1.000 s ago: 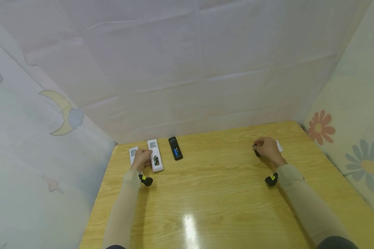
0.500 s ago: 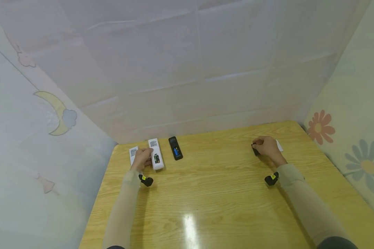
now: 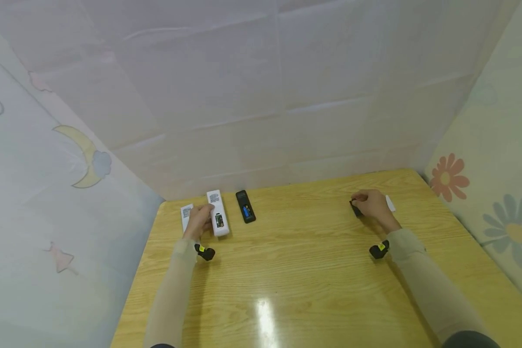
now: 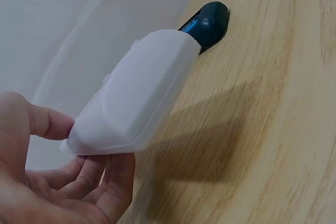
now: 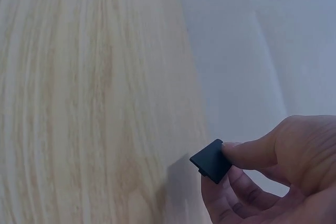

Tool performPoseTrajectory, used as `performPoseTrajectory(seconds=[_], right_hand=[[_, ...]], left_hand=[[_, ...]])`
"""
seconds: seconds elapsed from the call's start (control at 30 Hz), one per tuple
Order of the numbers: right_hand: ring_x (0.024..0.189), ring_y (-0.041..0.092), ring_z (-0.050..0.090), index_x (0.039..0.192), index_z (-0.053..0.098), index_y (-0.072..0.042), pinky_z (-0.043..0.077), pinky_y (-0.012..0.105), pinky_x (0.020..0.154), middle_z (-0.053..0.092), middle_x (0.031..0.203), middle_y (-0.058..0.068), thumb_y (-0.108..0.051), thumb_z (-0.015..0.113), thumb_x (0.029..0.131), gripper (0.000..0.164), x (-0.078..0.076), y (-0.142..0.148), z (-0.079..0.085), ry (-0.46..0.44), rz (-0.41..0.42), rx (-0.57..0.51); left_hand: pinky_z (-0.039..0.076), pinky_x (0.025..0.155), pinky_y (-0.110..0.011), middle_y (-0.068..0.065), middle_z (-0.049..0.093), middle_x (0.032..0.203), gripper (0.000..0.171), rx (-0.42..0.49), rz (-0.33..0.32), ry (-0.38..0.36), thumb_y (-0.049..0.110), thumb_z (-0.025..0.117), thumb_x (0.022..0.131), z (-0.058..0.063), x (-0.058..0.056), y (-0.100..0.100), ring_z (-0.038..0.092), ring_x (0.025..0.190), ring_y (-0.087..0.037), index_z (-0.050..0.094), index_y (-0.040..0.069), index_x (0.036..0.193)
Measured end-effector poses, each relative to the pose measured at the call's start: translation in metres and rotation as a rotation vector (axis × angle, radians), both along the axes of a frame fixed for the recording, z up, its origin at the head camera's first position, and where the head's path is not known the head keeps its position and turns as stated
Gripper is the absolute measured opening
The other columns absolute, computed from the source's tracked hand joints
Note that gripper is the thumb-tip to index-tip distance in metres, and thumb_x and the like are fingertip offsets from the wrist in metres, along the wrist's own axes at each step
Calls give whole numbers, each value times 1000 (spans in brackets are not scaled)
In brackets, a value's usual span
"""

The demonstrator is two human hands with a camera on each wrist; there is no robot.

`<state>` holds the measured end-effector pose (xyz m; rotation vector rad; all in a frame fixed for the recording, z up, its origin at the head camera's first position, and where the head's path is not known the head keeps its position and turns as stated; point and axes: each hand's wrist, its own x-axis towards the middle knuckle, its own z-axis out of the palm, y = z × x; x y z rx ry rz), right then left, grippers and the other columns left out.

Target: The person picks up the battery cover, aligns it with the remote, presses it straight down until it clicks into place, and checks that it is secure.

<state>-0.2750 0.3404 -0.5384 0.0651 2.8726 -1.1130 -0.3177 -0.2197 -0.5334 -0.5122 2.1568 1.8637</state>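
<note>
My left hand [image 3: 198, 221] pinches a white remote control [image 3: 218, 209] by its side, thumb on top and fingers beneath. In the left wrist view the remote [image 4: 139, 93] is tilted, with its shadow on the wood. Its back faces up in the head view, the battery compartment [image 3: 219, 220] uncovered. Another white remote [image 3: 185, 213] lies partly hidden under the left hand. Just right of the held remote is a black remote [image 3: 245, 206], its compartment open with a blue battery inside. My right hand [image 3: 374, 205] pinches a small black battery cover [image 5: 212, 161] between thumb and fingers, off the table.
Close beside the right hand lies a white piece [image 3: 389, 203], partly hidden behind it. The wooden table [image 3: 287, 270] meets a cloth-covered wall [image 3: 261, 145] at its back edge. Patterned side walls stand to the left and right.
The white remote in my left hand has shifted slightly up and away from me. The black cover in my right hand has moved a little left and turned.
</note>
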Motion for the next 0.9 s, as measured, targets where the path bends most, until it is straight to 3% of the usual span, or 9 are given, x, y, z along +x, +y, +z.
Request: performPoseTrajectory(seconds=[0.37,0.63,0.9], right_hand=[[120,52,61,134,68,5,58,61,93,66,132,32,-19,61,108,36,-2,-6,9,42,21,-20],[114,47,65,135,70,1,62,51,84,68,130,29,-20,61,109,34,1,-10,17,53,26,-80],[116,44,64,136,69,0,63,46,84,67,131,28,-21,62,110,35,4,-18,25,64,31,-126]], left_hand=[[52,114,-45,-20,55,151,67,19,2,-3,33,57,106,0,0,4,60,131,-31,41,-4,159],[47,121,-47,-23,52,157,66,69,-23,5,30,57,108,-1,-1,9,55,142,-35,39,-6,160],[46,121,-46,-21,53,156,67,81,-33,28,32,58,108,4,1,16,55,142,-35,39,-6,160]])
